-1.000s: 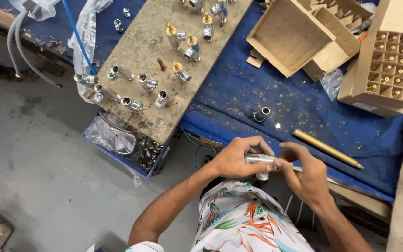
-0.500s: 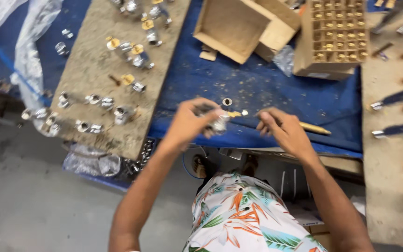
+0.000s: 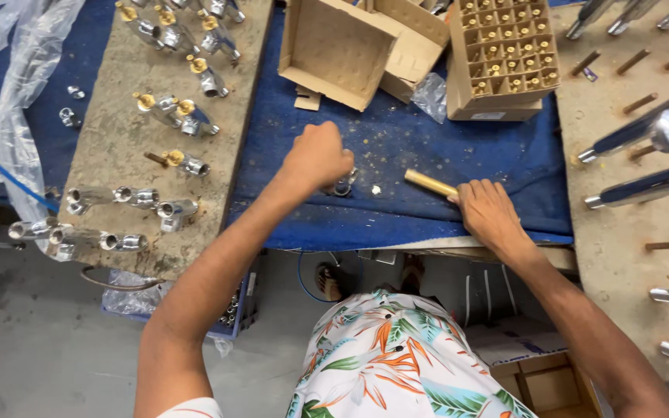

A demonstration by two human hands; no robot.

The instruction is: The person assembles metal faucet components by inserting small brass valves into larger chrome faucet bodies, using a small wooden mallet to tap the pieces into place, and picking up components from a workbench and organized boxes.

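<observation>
I look down and see my flowery shirt (image 3: 385,356) close to me. My two arms reach out over the table (image 3: 613,255). My right hand (image 3: 489,213) lies flat, palm down, on the blue cloth (image 3: 396,209) near the table's edge. Its fingers are stretched out and the tips touch one end of a thin brass rod (image 3: 430,183) that lies on the cloth. The hand is not closed around the rod. My left hand (image 3: 317,157) is curled into a fist a bit farther out on the cloth. It is shut on a small shiny metal part (image 3: 343,184) that peeks out under my fingers and sits right on the cloth. I cannot tell what shape the part is. To my left is a rough grey board (image 3: 118,147) with many shiny valves (image 3: 166,209) on it, some with gold tops. To my right, long silver pipes (image 3: 644,131) lie on more grey board. Farther away there is an open flat cardboard box (image 3: 334,50). Beside it stands a cardboard box with little square cells (image 3: 505,54), and gold bits sit in the cells.
</observation>
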